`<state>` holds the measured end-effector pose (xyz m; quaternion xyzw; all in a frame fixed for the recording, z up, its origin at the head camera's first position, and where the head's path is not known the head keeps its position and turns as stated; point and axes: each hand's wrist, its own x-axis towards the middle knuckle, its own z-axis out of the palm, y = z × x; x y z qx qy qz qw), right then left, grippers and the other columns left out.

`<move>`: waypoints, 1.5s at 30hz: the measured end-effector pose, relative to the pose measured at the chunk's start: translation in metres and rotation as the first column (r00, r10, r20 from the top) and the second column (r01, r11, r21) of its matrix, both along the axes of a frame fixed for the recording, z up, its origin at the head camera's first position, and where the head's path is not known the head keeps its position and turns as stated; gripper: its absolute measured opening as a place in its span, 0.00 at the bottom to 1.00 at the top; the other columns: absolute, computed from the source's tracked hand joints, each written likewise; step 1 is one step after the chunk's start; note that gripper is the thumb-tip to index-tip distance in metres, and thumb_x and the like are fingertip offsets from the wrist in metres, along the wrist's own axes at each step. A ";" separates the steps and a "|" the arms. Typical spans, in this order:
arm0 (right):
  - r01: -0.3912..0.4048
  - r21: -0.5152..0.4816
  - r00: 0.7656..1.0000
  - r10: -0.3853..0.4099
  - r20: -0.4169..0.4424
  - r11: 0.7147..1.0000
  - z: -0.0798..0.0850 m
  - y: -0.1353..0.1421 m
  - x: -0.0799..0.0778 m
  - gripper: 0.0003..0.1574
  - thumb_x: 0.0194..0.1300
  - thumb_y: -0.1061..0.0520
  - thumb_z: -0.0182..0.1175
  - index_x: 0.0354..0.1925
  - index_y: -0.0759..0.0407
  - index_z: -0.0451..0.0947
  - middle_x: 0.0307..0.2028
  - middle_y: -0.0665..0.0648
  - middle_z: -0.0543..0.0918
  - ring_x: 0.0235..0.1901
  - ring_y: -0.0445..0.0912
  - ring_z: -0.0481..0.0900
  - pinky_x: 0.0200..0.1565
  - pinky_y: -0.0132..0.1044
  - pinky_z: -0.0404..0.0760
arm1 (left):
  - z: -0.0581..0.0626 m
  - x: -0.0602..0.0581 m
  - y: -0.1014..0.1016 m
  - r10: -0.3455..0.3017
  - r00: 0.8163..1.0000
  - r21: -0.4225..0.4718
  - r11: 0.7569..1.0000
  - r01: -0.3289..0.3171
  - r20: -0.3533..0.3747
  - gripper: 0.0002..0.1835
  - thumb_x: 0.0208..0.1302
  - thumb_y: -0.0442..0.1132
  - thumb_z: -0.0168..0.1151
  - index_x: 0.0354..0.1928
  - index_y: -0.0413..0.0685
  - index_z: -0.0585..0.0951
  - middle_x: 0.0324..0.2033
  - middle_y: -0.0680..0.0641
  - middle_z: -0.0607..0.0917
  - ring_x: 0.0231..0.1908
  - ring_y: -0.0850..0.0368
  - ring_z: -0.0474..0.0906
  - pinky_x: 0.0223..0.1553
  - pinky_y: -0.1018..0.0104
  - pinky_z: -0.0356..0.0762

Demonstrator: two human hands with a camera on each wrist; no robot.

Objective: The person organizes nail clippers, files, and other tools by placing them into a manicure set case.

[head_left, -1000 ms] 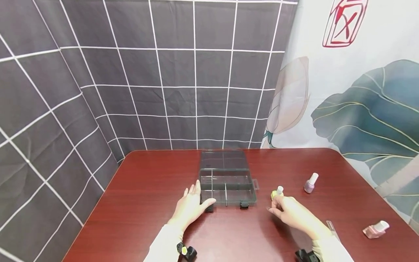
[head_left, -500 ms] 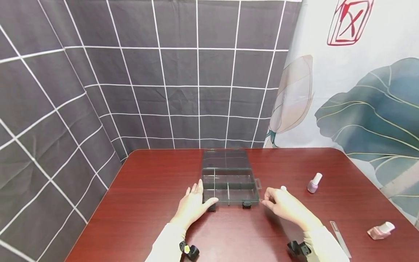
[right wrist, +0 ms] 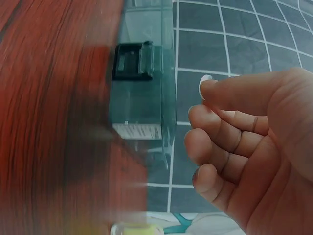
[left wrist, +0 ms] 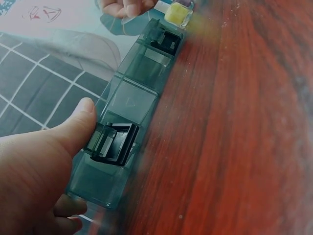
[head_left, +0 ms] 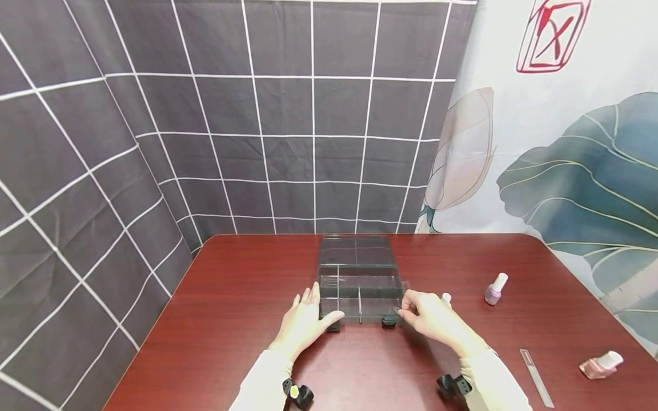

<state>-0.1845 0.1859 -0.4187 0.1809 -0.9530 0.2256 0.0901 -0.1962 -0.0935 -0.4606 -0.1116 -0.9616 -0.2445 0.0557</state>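
A clear grey divided plastic box lies with its lid folded back. Along its left side rest the straight fingers of my left hand, thumb spread over the front corner beside a black latch. My right hand hovers at the front right corner, fingers curled, thumb close to the index finger. Between those tips shows a small pale, see-through piece; its kind is too small to tell. Behind the right hand stands a yellow nail polish bottle, mostly hidden in the head view except its white cap.
A purple nail polish bottle stands farther back on the right. Near the right edge of the red-brown table, a pink nail polish bottle lies tilted. A thin pale strip like a nail file lies beside the right forearm.
My right hand has moved left from beside the yellow bottle to the box's right front corner, uncovering the thin strip. The left hand keeps its place on the box.
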 end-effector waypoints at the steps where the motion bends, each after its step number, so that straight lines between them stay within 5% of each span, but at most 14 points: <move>1: 0.019 0.014 1.000 -0.019 0.011 1.000 0.001 -0.002 0.000 0.17 0.54 0.56 0.66 0.21 0.44 0.67 0.15 0.37 0.67 0.17 0.32 0.65 0.27 0.41 0.58 | 0.000 0.000 0.000 0.000 1.000 -0.002 1.000 0.000 0.000 0.53 0.53 0.71 0.53 0.67 0.34 0.61 0.60 0.31 0.69 0.60 0.32 0.62 0.56 0.45 0.66; 13: -0.127 -0.113 0.992 0.126 -0.015 0.985 -0.005 -0.021 -0.008 0.15 0.54 0.61 0.64 0.22 0.49 0.67 0.15 0.39 0.67 0.16 0.31 0.64 0.20 0.27 0.66 | 0.002 0.001 -0.001 0.003 1.000 -0.003 1.000 -0.003 -0.005 0.52 0.53 0.70 0.54 0.67 0.34 0.61 0.59 0.31 0.69 0.59 0.31 0.63 0.55 0.45 0.67; 45: -0.185 -0.152 0.982 0.189 0.011 0.971 -0.004 -0.073 -0.025 0.13 0.57 0.60 0.63 0.23 0.50 0.68 0.16 0.41 0.68 0.16 0.33 0.63 0.20 0.28 0.67 | -0.002 -0.001 0.000 0.003 0.999 -0.045 0.999 -0.005 -0.036 0.53 0.53 0.72 0.51 0.66 0.33 0.61 0.58 0.31 0.71 0.57 0.33 0.68 0.48 0.46 0.73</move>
